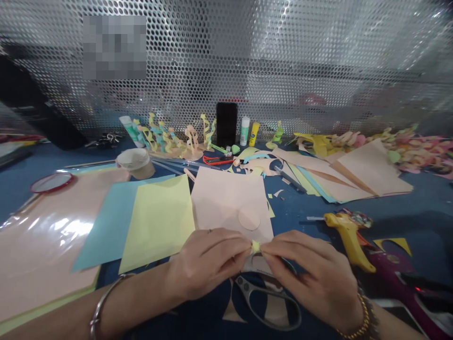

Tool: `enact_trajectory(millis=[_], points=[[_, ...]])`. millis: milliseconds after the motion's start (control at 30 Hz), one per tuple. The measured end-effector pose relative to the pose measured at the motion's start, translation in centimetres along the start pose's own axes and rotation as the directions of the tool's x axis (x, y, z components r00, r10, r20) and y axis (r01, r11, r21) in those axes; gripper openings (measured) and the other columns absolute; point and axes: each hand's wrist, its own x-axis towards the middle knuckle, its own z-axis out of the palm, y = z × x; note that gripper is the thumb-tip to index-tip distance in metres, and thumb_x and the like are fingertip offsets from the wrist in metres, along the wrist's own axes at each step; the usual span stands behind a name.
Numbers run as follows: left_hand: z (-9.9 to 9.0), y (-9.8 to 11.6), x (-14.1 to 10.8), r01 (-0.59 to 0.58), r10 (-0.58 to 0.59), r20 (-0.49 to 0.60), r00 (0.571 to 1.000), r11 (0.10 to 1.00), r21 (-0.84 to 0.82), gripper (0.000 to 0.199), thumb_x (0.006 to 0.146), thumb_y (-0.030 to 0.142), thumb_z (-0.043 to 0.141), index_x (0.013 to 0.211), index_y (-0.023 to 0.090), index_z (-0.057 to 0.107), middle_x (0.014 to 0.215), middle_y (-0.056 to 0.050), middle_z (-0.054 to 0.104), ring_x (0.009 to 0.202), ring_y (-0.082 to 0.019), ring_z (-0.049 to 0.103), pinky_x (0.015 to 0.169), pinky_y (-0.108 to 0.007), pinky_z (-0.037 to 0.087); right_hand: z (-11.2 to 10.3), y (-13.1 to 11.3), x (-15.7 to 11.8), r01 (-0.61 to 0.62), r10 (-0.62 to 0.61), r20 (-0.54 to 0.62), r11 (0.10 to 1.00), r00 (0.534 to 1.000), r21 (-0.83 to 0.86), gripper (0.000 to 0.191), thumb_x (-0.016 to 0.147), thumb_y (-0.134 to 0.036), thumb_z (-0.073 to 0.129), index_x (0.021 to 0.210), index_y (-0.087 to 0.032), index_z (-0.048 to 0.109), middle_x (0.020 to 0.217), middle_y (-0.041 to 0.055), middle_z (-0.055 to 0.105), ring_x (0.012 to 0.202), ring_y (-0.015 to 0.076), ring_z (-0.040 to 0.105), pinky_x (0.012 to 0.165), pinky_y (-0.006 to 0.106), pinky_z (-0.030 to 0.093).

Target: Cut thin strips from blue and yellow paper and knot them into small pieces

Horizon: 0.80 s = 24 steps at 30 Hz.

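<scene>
Between my two hands is a small pale-yellow folded paper piece (255, 246). The fingertips of my left hand (212, 259) pinch its left side, and those of my right hand (313, 274) pinch its right side. Just beyond them, a cut paper circle (249, 219) lies on a pale pink sheet (228, 193). Below my hands rest grey-handled scissors (274, 309), their blades partly hidden. A pink paper offcut (233, 307) lies beside the handles.
Yellow (159, 222) and blue sheets (106, 226) lie left, near a tape roll (136, 163). A yellow glue gun (348, 233) is at right. A phone (227, 123), a glue stick (254, 134) and curled paper strips (159, 137) stand along the perforated metal wall (198, 56).
</scene>
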Motion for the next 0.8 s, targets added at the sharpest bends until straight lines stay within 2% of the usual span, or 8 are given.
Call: enact_trajectory(millis=[67, 133, 267, 467, 667, 800], points=[[-0.11, -0.29, -0.17, -0.022, 0.023, 0.038, 0.999, 1.0, -0.014, 0.013, 0.085, 0.011, 0.059, 0.096, 0.016, 0.063, 0.084, -0.001, 0.074, 0.079, -0.012, 0.069, 0.068, -0.021, 0.054, -0.16, 0.1, 0.25, -0.081, 0.08, 0.01, 0.995, 0.997, 0.061, 0.011, 0.08, -0.009, 0.06, 0.084, -0.016, 0.069, 0.075, 0.0022, 0.07, 0.067, 0.0101, 0.065, 0.062, 0.017, 0.051], [-0.21, -0.48, -0.34, -0.04, 0.041, 0.071, 0.997, 0.999, -0.02, 0.014, 0.086, 0.012, 0.059, 0.099, 0.015, 0.062, 0.088, -0.003, 0.074, 0.083, -0.012, 0.069, 0.071, -0.022, 0.054, -0.23, 0.21, 0.41, -0.112, 0.11, 0.027, 0.988, 0.994, 0.106, 0.012, 0.08, -0.008, 0.061, 0.085, -0.015, 0.07, 0.077, 0.0025, 0.07, 0.07, 0.0094, 0.065, 0.065, 0.015, 0.051], [-0.39, -0.53, -0.5, -0.063, 0.063, 0.091, 0.994, 0.998, -0.004, 0.013, 0.088, 0.013, 0.058, 0.1, 0.014, 0.062, 0.089, -0.003, 0.074, 0.084, -0.013, 0.069, 0.071, -0.023, 0.054, -0.12, 0.45, 0.16, -0.079, 0.069, 0.079, 0.988, 0.995, 0.134, 0.014, 0.082, -0.007, 0.06, 0.087, -0.017, 0.07, 0.079, 0.0017, 0.07, 0.071, 0.0091, 0.065, 0.067, 0.016, 0.051], [-0.44, -0.38, -0.37, -0.06, 0.06, 0.092, 0.994, 0.998, -0.002, 0.013, 0.089, 0.012, 0.056, 0.1, 0.014, 0.062, 0.088, -0.002, 0.074, 0.084, -0.013, 0.068, 0.072, -0.023, 0.054, 0.12, 0.63, -0.42, 0.009, -0.012, 0.094, 1.0, 0.995, 0.029, 0.014, 0.083, -0.01, 0.058, 0.088, -0.019, 0.068, 0.08, 0.001, 0.07, 0.069, 0.0107, 0.064, 0.065, 0.02, 0.051], [-0.16, -0.03, 0.25, 0.092, -0.08, 0.069, 0.994, 0.976, -0.198, 0.014, 0.087, 0.012, 0.059, 0.1, 0.015, 0.063, 0.091, -0.004, 0.073, 0.087, -0.01, 0.067, 0.082, -0.018, 0.053, -0.03, 0.21, 0.02, -0.028, 0.027, 0.025, 0.999, 0.999, 0.022, 0.016, 0.079, -0.006, 0.059, 0.083, -0.019, 0.069, 0.075, 0.0003, 0.07, 0.066, 0.0102, 0.066, 0.064, 0.017, 0.052], [-0.16, 0.22, 0.44, 0.085, -0.082, 0.019, 0.996, 0.971, -0.225, 0.017, 0.083, 0.008, 0.062, 0.098, 0.015, 0.064, 0.088, -0.002, 0.074, 0.083, -0.009, 0.068, 0.08, -0.015, 0.054, -0.05, 0.2, 0.09, -0.033, 0.031, 0.023, 0.996, 0.999, 0.082, 0.018, 0.079, -0.006, 0.061, 0.088, -0.018, 0.071, 0.076, 0.0004, 0.071, 0.067, 0.0092, 0.065, 0.065, 0.015, 0.052]])
